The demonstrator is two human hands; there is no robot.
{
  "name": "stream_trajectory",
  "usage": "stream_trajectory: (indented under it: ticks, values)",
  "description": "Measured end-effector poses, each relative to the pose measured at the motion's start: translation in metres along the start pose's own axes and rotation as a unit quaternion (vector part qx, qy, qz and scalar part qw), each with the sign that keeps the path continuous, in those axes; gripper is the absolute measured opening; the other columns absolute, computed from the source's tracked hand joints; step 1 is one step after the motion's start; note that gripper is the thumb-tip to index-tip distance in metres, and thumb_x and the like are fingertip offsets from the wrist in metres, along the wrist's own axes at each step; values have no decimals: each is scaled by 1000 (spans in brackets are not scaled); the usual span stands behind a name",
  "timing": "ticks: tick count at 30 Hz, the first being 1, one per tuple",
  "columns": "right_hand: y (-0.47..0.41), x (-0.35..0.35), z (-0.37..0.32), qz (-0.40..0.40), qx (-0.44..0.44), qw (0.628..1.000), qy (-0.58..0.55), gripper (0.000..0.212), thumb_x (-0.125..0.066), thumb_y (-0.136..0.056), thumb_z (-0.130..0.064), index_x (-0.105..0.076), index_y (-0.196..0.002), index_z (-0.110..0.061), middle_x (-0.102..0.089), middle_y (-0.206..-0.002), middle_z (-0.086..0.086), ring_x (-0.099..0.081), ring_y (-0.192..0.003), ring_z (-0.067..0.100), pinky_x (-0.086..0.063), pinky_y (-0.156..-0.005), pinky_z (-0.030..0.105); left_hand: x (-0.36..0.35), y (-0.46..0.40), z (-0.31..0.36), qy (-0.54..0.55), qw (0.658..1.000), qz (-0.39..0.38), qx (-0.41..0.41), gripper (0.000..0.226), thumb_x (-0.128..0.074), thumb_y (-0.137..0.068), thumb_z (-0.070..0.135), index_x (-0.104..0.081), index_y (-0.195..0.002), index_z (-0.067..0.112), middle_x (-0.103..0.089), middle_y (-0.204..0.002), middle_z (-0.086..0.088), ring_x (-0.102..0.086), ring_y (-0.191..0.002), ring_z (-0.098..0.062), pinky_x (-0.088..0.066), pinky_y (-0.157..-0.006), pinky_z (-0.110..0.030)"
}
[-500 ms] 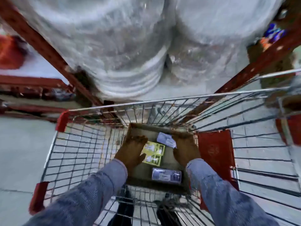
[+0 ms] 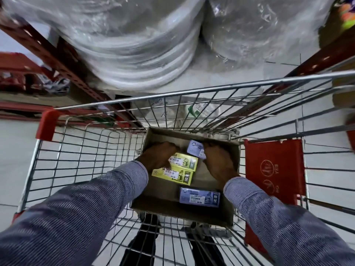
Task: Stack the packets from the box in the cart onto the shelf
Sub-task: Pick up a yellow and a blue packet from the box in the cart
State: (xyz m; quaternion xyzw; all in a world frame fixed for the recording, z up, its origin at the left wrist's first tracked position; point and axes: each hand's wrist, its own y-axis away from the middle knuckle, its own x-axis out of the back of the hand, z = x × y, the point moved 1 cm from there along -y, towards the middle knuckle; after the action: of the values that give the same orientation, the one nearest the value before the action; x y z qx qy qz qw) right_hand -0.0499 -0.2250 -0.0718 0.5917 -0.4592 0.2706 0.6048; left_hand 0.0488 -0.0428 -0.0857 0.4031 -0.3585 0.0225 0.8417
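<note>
Down inside the box (image 2: 194, 212), four packets remain on its floor. Two yellow packets (image 2: 177, 168) lie side by side, touching along their long edges, near the box's left wall. One lilac packet (image 2: 199, 197) lies flat by the near wall, apart from both hands. A second lilac packet (image 2: 196, 149) sits tilted at the far wall, one end raised.

Handling, judged: small printed cartons, rectangular, crisp-edged. Likely light and fairly stiff, though thin card would dent under a hard pinch. Glossy faces may slide on each other when stacked. Best hold: across the short width, thumb on one long edge, fingers on the other. The paired yellows could probably be lifted together if squeezed from their outer edges.

Left hand (image 2: 158, 155): curled knuckles-up over the far end of the yellow pair, thumb resting on the upper one's label. Contact seen; a closed grasp is not confirmed, fingertips hidden.

Right hand (image 2: 219, 163): fingers bent against the tilted lilac packet's right end. Touching it; whether it is gripped, cannot tell.

Box stands in the cart (image 2: 76, 160), toward its right side, beside a red plastic flap (image 2: 274, 169). Striped sleeves (image 2: 86, 217) reach over the near rim. Beyond the cart, a red-framed shelf (image 2: 63, 60) carries large plastic-wrapped bundles (image 2: 134, 45). The packets' shelf slot is not identifiable.
</note>
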Motion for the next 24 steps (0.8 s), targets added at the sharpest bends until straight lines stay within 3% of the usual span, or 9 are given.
stream_trajectory:
  ticks: [7,12,16,19,21,24]
  values:
    - [3,8,2,-32,-14,999,-32,50,-74,-79,-13,-54,-124,-12,-66,-117,15,-64,-104,34,-52,-82,39,13,12,6,-13,1000,14,-16,67,-77,-82,22,-45,-140,16,-51,-139,-11,-43,-131,-27,-36,-104,-36]
    - [30,55,-8,-3,-40,996,-85,49,-83,-66,-19,-65,-111,-14,-71,-108,11,-68,-96,30,-56,-77,35,46,67,23,-18,997,72,9,69,-82,-74,31,-52,-135,19,-57,-135,-8,-51,-122,-25,-42,-94,-33]
    - [67,121,-22,31,-23,993,-116,46,-87,-57,-24,-69,-99,-17,-74,-97,9,-69,-87,27,-58,-71,34,79,136,30,2,989,145,15,62,-82,-64,47,-59,-120,33,-66,-118,5,-63,-106,-19,-52,-83,-32]
    - [103,185,-34,82,5,987,-139,39,-85,-58,-22,-71,-94,-18,-75,-90,6,-69,-82,25,-45,-60,25,120,196,45,-1,981,192,12,53,-69,-58,65,-61,-105,41,-68,-95,20,-64,-80,0,-51,-64,-21]
    - [128,233,-44,121,32,982,-140,35,-80,-55,-27,-70,-88,-21,-74,-82,2,-68,-76,22,-41,-55,26,155,240,63,5,973,231,9,43,-61,-54,60,-62,-94,44,-64,-77,25,-55,-63,11,-42,-54,-12]
    - [166,303,-59,182,60,967,-167,41,-75,-51,-41,-68,-88,-25,-73,-75,0,-67,-70,17,-47,-54,29,204,306,88,-9,959,283,-2,49,-62,-51,51,-67,-98,38,-72,-77,18,-62,-65,7,-54,-58,-22]
